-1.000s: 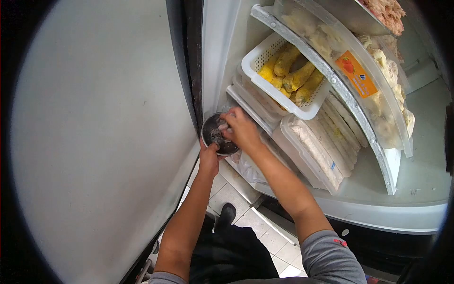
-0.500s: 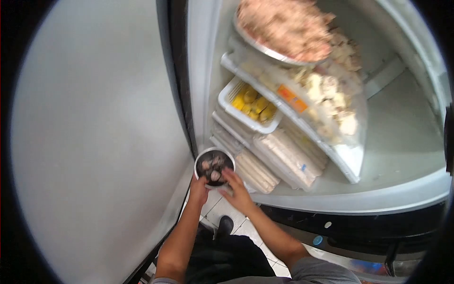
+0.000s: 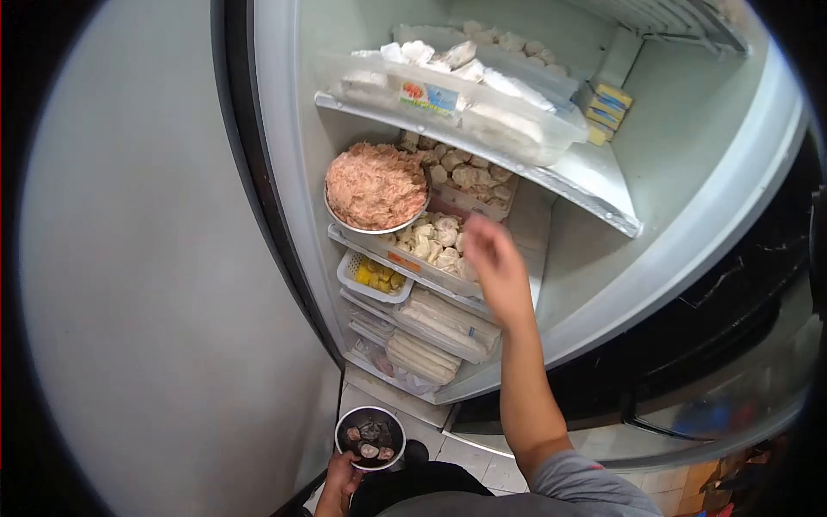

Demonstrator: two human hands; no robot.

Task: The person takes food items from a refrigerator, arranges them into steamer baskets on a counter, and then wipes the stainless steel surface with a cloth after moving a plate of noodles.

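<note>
Head camera, looking into the open fridge point(image 3: 689, 198): the left hand point(image 3: 340, 484) sits low, below the fridge's bottom edge, fingers wrapped round the rim of a small metal bowl point(image 3: 370, 438) with dark and pale pieces in it, held level over the tiled floor point(image 3: 482, 457). The right hand point(image 3: 495, 267) is up in front of the fridge's middle shelves, fingers loosely spread and holding nothing, blurred, so exactly what it is nearest to is hard to call; it hovers just beside the clear tub of pale dumplings point(image 3: 431, 243) and below the big metal bowl of pink minced meat point(image 3: 376, 186). Above that, a top-shelf tub with an orange label point(image 3: 431, 96); below the dumplings, a white basket of yellow pieces point(image 3: 375, 277) and stacked wrapped packs point(image 3: 431, 340). To do this well, I'd judge: keep that small bowl flat and tucked close to the body while the free arm works, and reach past the mince bowl's rim without nudging it.
</note>
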